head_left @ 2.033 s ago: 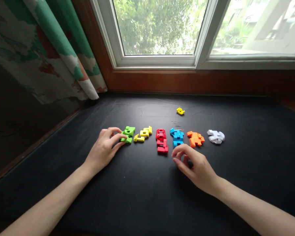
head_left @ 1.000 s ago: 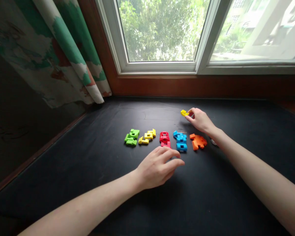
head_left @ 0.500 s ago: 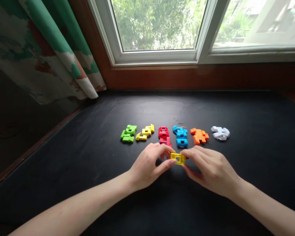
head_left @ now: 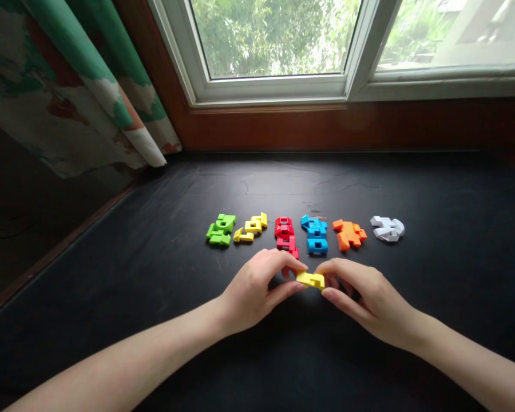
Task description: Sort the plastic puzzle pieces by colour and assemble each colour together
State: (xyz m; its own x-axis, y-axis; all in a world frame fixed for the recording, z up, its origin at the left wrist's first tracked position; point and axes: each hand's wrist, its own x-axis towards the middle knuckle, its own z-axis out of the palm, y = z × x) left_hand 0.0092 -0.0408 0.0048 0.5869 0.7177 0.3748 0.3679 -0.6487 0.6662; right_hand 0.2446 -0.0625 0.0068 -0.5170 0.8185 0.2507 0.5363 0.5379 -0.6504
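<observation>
My forearms (head_left: pixel 124 356) slant in from the lower corners; my left hand (head_left: pixel 260 281) and right hand (head_left: pixel 367 294) pinch opposite ends of the yellow toy piece (head_left: pixel 311 280), just below-right of centre, hidden fingers probably curled.

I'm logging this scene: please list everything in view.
Yellow piece: 1, yellow, centre, before the row
Green toy: 1, green, left end of row
Yellow toy: 1, yellow, second
Red toy: 1, red, third
Blue toy: 1, blue, fourth
Orange toy: 1, orange, fifth
White toy: 1, white, right end
Table: 1, black, under the toys
Curtain: 1, multicoloured, left
Window: 1, white-framed, top
Wood trim: 1, brown, under window
Wall: 1, dark, left
Trees: uncountable, green, outside
Structure: 1, pale, outside
Left hand: 1, bare, holding yellow piece
Right hand: 1, bare, likewise
Forearms: 2, bare, lower corners
</observation>
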